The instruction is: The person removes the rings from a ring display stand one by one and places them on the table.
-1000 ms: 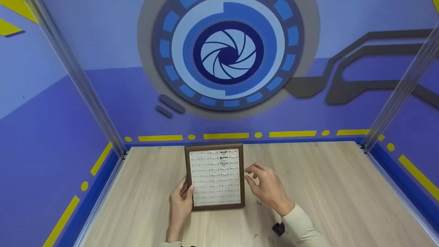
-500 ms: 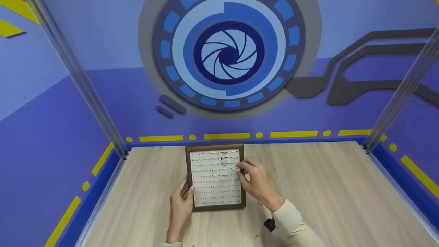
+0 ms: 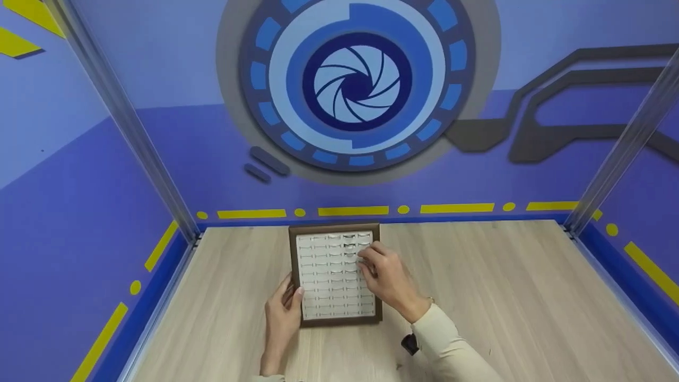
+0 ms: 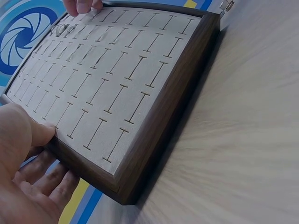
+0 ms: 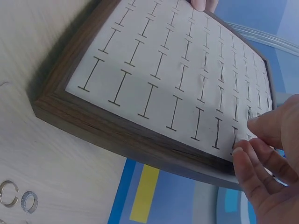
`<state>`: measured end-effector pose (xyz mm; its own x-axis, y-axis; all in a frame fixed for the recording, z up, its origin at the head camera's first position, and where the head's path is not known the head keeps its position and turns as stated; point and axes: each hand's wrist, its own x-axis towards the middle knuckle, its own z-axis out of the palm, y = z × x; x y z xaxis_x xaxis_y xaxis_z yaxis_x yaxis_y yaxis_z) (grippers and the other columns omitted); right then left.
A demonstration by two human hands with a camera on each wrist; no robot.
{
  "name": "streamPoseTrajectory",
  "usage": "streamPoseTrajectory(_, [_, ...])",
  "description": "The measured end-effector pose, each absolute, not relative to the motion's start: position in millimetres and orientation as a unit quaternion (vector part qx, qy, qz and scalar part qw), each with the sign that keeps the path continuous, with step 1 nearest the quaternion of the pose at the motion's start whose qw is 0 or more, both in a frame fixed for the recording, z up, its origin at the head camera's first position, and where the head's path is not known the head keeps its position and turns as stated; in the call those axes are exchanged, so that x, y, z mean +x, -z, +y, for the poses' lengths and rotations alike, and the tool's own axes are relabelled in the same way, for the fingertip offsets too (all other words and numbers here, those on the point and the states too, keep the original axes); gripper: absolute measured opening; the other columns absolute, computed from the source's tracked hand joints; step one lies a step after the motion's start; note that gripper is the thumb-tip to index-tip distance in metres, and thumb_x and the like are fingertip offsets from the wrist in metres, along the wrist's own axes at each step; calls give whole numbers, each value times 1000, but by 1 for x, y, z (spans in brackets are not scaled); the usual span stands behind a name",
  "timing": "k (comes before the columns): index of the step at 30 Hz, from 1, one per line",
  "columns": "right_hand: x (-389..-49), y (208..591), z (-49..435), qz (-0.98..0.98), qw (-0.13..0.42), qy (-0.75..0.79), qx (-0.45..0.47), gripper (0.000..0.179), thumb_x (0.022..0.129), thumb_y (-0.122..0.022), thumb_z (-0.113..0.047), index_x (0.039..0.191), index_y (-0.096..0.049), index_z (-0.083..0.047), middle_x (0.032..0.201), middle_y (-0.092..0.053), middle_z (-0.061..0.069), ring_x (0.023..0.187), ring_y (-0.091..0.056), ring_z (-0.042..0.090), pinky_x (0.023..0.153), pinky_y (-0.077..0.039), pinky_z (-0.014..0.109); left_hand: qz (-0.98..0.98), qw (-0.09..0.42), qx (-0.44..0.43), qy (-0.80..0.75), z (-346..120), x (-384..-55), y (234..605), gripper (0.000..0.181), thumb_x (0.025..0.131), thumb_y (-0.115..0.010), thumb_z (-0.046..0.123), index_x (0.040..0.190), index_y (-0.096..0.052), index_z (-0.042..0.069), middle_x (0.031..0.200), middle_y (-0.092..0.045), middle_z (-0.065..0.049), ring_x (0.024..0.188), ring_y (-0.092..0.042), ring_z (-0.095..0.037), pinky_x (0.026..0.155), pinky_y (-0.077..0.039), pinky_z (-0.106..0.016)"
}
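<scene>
In the head view, we see a wood-framed tray (image 3: 342, 321) in the middle of the table (image 3: 504, 276), near the patterned wall (image 3: 360, 85), its pale face cut with rows of slots. The left hand (image 3: 284, 307) grips its left edge, thumb on the front and fingers behind. The right hand (image 3: 390, 276) reaches over the right edge at the upper slots, its fingers (image 5: 254, 175) narrowly spaced; we cannot tell whether they hold anything. Some upper slots carry rings (image 3: 349, 245). In the right wrist view, a gold ring (image 5: 9, 205) and a silver ring (image 5: 24, 201) lie just beside each other on the table.
</scene>
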<state>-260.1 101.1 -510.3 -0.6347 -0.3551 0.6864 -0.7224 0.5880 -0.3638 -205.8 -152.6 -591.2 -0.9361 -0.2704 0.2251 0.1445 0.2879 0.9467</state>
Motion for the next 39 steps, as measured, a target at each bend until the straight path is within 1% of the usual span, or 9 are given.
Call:
streamPoseTrajectory(8, [-259,510,96,-857,276,-313,303,17,88,-82,4,101,-76,-4,92,-67,2,74,-61,9,60,-59,21,-779,180,34,599,-150,-208,592,50,105,-64,1,154,-54,-1,149,-61,-26,134,-65,-41,114,-57,-42])
streamPoseTrajectory(16, [-263,513,89,-858,292,-302,296,17,87,-83,3,100,-78,-6,91,-67,4,72,-60,9,58,-58,22,-782,186,26,594,-150,-207,593,49,105,-64,0,153,-54,-3,149,-61,-27,135,-64,-43,114,-57,-44])
streamPoseTrajectory(21, [-265,514,84,-856,305,-295,295,14,89,-82,1,101,-79,-6,92,-67,3,73,-64,11,61,-62,22,-780,196,17,594,-151,-208,593,49,105,-64,1,153,-54,-3,148,-62,-26,133,-65,-42,114,-57,-46])
streamPoseTrajectory(25, [-266,513,81,-859,310,-289,289,12,89,-82,1,98,-79,-7,92,-68,2,74,-67,11,63,-63,22,-778,194,17,597,-152,-209,594,49,105,-65,3,153,-54,-1,148,-63,-24,133,-66,-40,114,-57,-44])
streamPoseTrajectory(31, [-267,514,78,-866,318,-269,278,9,92,-81,-3,96,-78,-10,92,-68,0,75,-69,12,64,-64,25,-779,192,21,596,-152,-208,594,49,105,-65,5,153,-55,-1,148,-63,-24,133,-66,-40,114,-57,-44])
streamPoseTrajectory(39, [-267,514,77,-865,317,-265,285,14,93,-79,3,97,-77,-10,92,-68,0,75,-69,13,64,-64,27,-785,182,37,592,-153,-208,595,50,105,-65,2,154,-53,-1,151,-61,-25,135,-64,-42,116,-56,-47])
